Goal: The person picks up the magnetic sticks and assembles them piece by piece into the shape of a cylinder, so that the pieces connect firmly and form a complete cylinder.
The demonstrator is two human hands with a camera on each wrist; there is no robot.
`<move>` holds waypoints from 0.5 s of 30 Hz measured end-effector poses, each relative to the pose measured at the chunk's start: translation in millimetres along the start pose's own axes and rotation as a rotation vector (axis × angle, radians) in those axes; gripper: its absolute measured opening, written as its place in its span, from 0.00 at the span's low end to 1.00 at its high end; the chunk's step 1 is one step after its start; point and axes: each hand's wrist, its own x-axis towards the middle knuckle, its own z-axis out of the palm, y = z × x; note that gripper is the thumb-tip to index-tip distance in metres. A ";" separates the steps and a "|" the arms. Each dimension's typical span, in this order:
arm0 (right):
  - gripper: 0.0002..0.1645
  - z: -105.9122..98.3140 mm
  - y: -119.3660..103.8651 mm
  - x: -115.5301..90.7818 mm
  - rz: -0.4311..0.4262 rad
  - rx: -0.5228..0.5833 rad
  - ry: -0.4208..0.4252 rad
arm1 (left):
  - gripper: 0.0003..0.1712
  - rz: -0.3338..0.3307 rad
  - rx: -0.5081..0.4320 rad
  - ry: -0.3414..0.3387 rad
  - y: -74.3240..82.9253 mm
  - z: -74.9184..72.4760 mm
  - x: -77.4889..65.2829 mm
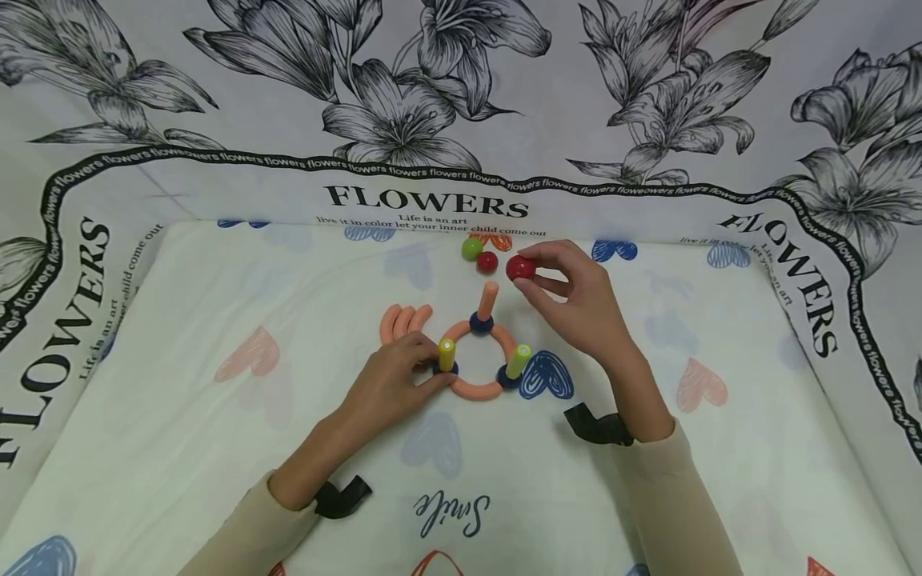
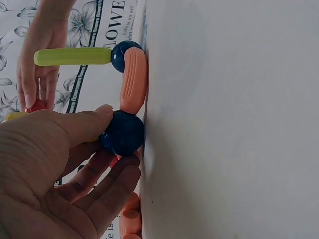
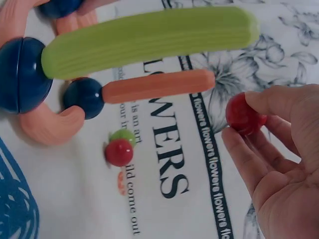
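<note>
Though partly hidden, red ball [image 1: 518,268] in right hand [image 1: 585,302], dark-blue ball [image 2: 123,133] in left hand [image 1: 398,373], both pinched.

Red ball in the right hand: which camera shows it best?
The right wrist view: the red ball looks largest there, with much of its surface showing. The head view shows it clearly but small; the left wrist view, only a red patch behind the left hand.

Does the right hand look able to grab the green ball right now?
Probably not yet: the right hand pinches one red ball, and another red ball sits between it and the green ball.
</note>
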 end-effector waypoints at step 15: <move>0.24 14.2 -37.1 -19.4 -0.173 0.065 -0.097 | 0.12 -0.002 -0.010 0.000 -1.4 0.6 -0.4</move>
